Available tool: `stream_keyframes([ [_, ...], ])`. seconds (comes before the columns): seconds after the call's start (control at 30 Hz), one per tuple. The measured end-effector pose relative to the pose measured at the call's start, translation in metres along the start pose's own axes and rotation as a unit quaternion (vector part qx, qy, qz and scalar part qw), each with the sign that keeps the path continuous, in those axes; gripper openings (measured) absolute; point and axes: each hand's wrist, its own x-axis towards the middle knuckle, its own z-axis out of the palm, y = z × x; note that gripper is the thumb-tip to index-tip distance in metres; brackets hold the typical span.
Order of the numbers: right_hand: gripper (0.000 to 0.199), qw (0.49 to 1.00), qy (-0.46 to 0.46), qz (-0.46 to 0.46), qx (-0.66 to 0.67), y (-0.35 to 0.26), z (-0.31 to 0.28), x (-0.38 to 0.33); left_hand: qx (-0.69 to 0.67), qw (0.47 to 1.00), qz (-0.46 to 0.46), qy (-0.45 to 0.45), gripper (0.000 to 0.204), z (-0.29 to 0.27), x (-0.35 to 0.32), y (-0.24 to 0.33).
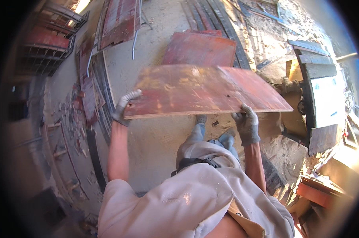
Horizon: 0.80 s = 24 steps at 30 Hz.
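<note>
Over the floor (149,158), a reddish board (187,89) stretches before the person (179,194). Both forearms (117,152) reach forward, well apart. The gloved left hand (124,106) clamps the board's near left corner; the gloved right hand (248,126) clamps its near edge.

Pale, dusty floor (147,158) ran through the middle, with debris (78,104) strewn at left. A dark metal rack (48,55) stood at upper left, beside 1 red-topped table (118,25) on thin legs. Sunlight brightened littered ground (271,43) at upper right.
</note>
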Motion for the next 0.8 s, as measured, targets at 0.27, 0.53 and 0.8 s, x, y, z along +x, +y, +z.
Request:
stream_keyframes([
  [0.27, 0.035, 0.954, -0.280, 0.076, -0.076, 0.042, 0.000, 0.060, 0.181, 0.899, 0.252, 0.309, 0.053, -0.094, 0.202, 0.118],
  [0.53, 0.036, 0.973, 0.141, -0.046, 0.176, -0.005, -0.395, 0.024, 0.262, 0.913, 0.077, 0.302, 0.049, 0.044, 0.217, -0.190],
  [0.8, 0.092, 0.919, 0.252, -0.257, 0.163, -0.202, -0.546, 0.052, 0.274, 0.953, -0.100, 0.078, 0.020, 0.284, 0.226, -0.298],
])
